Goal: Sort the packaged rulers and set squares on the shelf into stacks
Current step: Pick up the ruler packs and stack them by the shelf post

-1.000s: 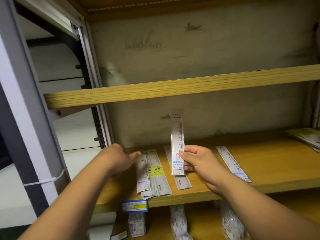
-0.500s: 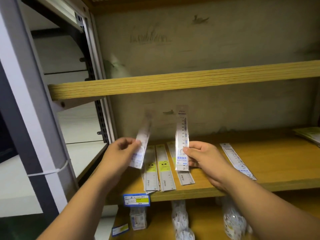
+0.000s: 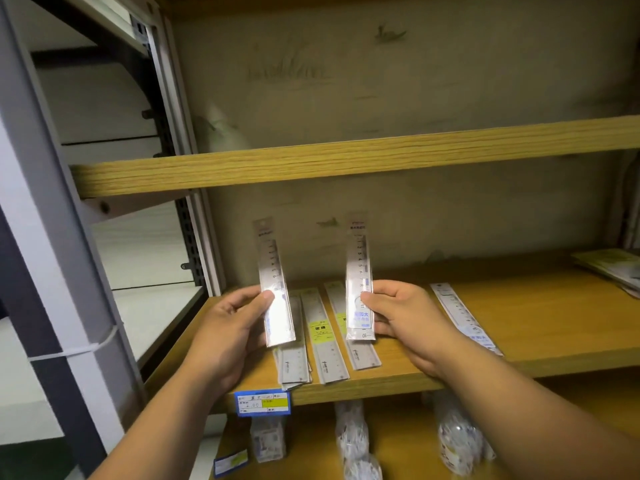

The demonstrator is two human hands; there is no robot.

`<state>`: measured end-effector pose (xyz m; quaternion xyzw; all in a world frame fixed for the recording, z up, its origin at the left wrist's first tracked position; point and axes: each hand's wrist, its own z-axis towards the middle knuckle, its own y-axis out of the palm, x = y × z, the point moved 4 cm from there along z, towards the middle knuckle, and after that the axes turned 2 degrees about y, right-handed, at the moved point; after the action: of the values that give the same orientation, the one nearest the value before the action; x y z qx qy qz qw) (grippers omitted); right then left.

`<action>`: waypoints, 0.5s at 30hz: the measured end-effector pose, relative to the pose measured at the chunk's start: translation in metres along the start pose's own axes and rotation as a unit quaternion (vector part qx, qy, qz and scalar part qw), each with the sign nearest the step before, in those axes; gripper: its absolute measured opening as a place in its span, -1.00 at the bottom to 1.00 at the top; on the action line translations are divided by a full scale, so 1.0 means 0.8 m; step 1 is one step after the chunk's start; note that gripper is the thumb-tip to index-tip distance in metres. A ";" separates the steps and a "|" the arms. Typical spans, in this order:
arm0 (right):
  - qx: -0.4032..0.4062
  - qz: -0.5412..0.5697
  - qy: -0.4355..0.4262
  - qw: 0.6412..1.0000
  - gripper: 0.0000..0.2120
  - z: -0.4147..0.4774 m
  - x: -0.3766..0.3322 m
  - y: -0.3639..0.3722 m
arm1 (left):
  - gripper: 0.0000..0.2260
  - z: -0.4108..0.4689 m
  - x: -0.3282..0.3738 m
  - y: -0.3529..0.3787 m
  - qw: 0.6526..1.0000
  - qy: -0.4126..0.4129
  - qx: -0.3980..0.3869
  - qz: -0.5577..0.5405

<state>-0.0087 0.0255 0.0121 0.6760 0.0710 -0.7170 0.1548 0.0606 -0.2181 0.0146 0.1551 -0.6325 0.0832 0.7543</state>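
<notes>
My left hand (image 3: 228,327) holds a packaged steel ruler (image 3: 273,271) upright above the wooden shelf (image 3: 540,327). My right hand (image 3: 405,317) holds a second packaged ruler (image 3: 360,265) with a blue label upright, a little to the right. Below them on the shelf lie a small stack of packaged rulers (image 3: 292,362), a ruler with a yellow label (image 3: 323,337) and another ruler (image 3: 360,355) partly hidden behind the right-hand one. A single packaged ruler (image 3: 460,313) lies further right.
Flat greenish packages (image 3: 613,268) sit at the shelf's far right. An upper shelf board (image 3: 346,157) runs overhead. A grey metal upright (image 3: 52,237) stands at left. A blue price tag (image 3: 263,401) hangs on the shelf edge; bagged goods (image 3: 353,441) lie on the shelf below.
My left hand picked a packaged ruler off the left stack and raised it upright beside the one in my right hand. The right hand stayed nearly still.
</notes>
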 end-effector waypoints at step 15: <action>0.072 -0.027 0.036 0.996 -0.68 -0.017 -0.034 -0.105 | -0.80 -0.012 0.019 0.029 0.994 0.061 0.072 0.062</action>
<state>-0.0212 0.1121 0.0291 0.7086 0.0425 -0.6994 0.0838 0.0649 -0.1942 0.0309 0.1639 -0.5857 0.1842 0.7721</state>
